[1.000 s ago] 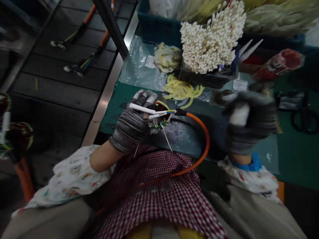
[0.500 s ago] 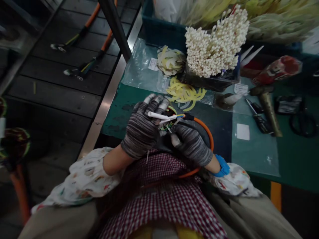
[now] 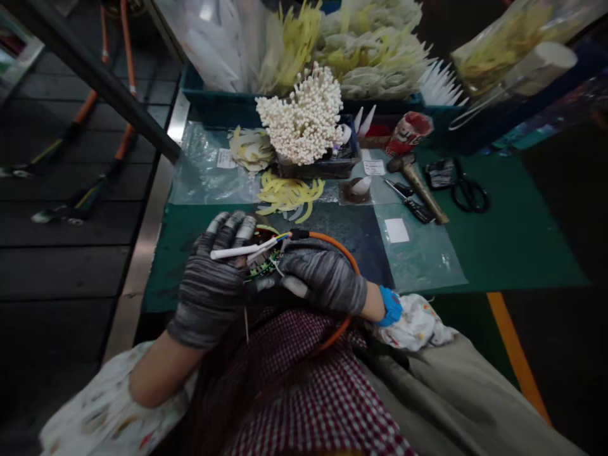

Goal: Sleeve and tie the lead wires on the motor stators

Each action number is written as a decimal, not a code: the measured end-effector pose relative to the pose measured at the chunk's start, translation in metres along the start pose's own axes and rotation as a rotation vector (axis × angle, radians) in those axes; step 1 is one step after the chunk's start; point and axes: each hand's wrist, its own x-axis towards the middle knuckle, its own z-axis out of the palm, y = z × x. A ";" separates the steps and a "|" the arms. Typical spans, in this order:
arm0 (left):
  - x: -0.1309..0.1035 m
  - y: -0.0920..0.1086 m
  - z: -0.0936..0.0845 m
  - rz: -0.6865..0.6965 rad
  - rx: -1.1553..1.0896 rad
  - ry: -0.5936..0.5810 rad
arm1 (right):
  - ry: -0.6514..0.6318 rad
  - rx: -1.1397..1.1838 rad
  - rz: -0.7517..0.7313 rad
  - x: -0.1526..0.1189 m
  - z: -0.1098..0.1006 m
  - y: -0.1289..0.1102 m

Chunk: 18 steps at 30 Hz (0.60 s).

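A round wound part with green edges and copper-red windings [image 3: 264, 263] sits between my hands at the front of the bench. My left hand [image 3: 213, 275], in a grey striped glove with pale fingertips, wraps round its left side. Gloved too, my right hand [image 3: 323, 278] has its fingers closed at the part's right side, on a thin white strand. An orange cable [image 3: 339, 247] with a black collar arches over my right hand. Its blue and yellow wires run into white sleeves [image 3: 235, 252] lying across the part.
Yellow curved strips [image 3: 289, 193] lie behind the part. Beyond them are a bundle of white-tipped sticks [image 3: 304, 117] and blue bins [image 3: 213, 104]. To the right lie a hammer [image 3: 422, 187], a screwdriver [image 3: 411, 202], black scissors [image 3: 470, 190] and a red can [image 3: 409, 132].
The view has shifted, so the bench and both hands appear further left and more of the right side shows. Both hands stay at the round part.
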 end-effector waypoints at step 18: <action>0.029 -0.002 -0.019 -0.180 -0.098 -0.230 | 0.778 -0.639 0.622 -0.060 -0.192 0.221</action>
